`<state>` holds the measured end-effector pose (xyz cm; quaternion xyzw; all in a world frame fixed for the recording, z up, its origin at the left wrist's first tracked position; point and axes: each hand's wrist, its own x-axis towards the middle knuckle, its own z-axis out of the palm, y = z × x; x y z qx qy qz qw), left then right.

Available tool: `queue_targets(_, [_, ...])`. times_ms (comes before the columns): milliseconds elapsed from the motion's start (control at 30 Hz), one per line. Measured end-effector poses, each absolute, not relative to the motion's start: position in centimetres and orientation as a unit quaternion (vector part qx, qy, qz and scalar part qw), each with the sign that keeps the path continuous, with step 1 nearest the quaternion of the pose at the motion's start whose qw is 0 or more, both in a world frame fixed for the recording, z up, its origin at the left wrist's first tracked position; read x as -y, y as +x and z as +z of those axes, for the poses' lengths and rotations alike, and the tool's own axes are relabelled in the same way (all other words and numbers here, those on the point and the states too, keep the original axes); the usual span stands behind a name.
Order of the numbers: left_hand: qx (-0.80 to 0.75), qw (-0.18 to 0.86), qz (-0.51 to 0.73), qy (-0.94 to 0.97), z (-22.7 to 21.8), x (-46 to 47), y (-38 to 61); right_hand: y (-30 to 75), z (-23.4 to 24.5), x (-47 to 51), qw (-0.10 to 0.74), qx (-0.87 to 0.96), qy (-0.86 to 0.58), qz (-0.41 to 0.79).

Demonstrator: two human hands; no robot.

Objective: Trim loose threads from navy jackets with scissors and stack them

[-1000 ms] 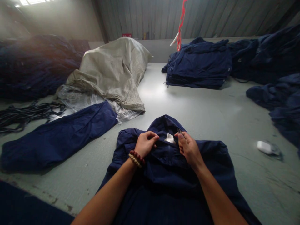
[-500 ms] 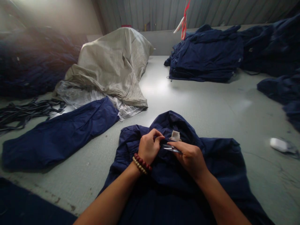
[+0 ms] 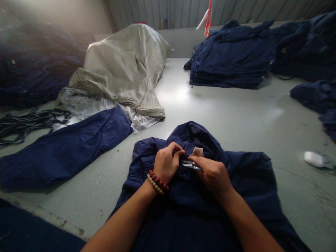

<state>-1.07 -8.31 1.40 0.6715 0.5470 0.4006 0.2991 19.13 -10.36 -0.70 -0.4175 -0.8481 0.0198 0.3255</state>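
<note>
A navy blue garment point(image 3: 244, 182) lies spread on the grey-green table point(image 3: 223, 119) right in front of me, collar end away from me. My left hand point(image 3: 166, 162), with a bead bracelet at the wrist, pinches the fabric at the collar. My right hand point(image 3: 212, 173) grips small metal thread snips point(image 3: 191, 165), blades pointing left toward the left fingers. A small white label point(image 3: 197, 151) sticks up from the collar just behind the snips.
Another navy piece point(image 3: 65, 150) lies to the left beside a beige sack over clear plastic point(image 3: 123, 70). Dark cords point(image 3: 26, 122) sit far left. Folded navy stacks point(image 3: 231, 56) fill the back and right. A white object point(image 3: 313, 159) rests at right. A red strap point(image 3: 208, 15) hangs above.
A second ago my right hand was at the label with the snips barely showing; now the snips point left at the collar and both hands sit closer together. The view has tilted down slightly.
</note>
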Motion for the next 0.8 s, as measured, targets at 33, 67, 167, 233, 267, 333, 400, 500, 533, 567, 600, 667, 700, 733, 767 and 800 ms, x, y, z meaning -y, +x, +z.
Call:
queue_targets(33, [-0.546,0.304,0.403,0.669,1.4,8.3,-1.1,19.2,-0.8,10.3,0.316,0.854,-0.413,0.022])
queue_targets(67, [-0.544,0.309,0.404,0.667,1.3,8.2,-1.1,19.4,-0.8,10.3,0.306,0.858,-0.412,0.027])
queue_targets(167, [-0.541,0.33,0.407,0.658,1.2,8.1,-1.2,19.4,-0.7,10.2,0.293,0.859,-0.415,0.058])
queue_targets(233, [-0.537,0.349,0.416,0.645,1.2,8.1,-1.2,19.2,-0.4,10.3,0.306,0.844,-0.434,0.08])
queue_targets(267, [-0.536,0.359,0.421,0.637,1.2,8.1,-1.2,19.1,-0.1,10.4,0.315,0.831,-0.45,0.091])
queue_targets(333, [-0.54,0.371,0.429,0.622,1.2,8.0,-1.2,18.8,0.5,10.7,0.327,0.802,-0.489,0.105])
queue_targets(400, [-0.548,0.369,0.432,0.613,1.0,7.9,-1.2,18.5,1.0,10.8,0.334,0.776,-0.525,0.101])
queue_targets(500, [-0.552,0.34,0.447,0.616,0.8,7.8,-1.2,18.2,1.3,11.0,0.337,0.763,-0.548,0.064])
queue_targets(533, [-0.549,0.33,0.454,0.619,0.8,7.8,-1.2,18.2,1.3,11.0,0.336,0.765,-0.547,0.052])
queue_targets(567, [-0.545,0.321,0.461,0.622,0.7,7.7,-1.2,18.1,1.2,11.0,0.334,0.77,-0.542,0.042])
queue_targets(600, [-0.541,0.315,0.466,0.625,0.7,7.7,-1.2,18.1,1.2,11.0,0.332,0.774,-0.538,0.035])
queue_targets(667, [-0.537,0.312,0.469,0.628,0.8,7.7,-1.1,18.0,1.0,11.0,0.33,0.778,-0.534,0.024])
queue_targets(700, [-0.537,0.313,0.467,0.629,0.9,7.7,-1.1,18.0,0.9,11.0,0.329,0.779,-0.534,0.02])
queue_targets(733, [-0.538,0.314,0.464,0.63,0.9,7.8,-1.1,18.0,0.9,11.0,0.327,0.779,-0.535,0.019])
queue_targets(767, [-0.539,0.315,0.461,0.631,1.0,7.8,-1.1,17.9,0.8,10.9,0.324,0.78,-0.535,0.02])
queue_targets(800, [-0.539,0.317,0.458,0.631,1.0,7.9,-1.0,17.9,0.8,10.9,0.322,0.781,-0.536,0.022])
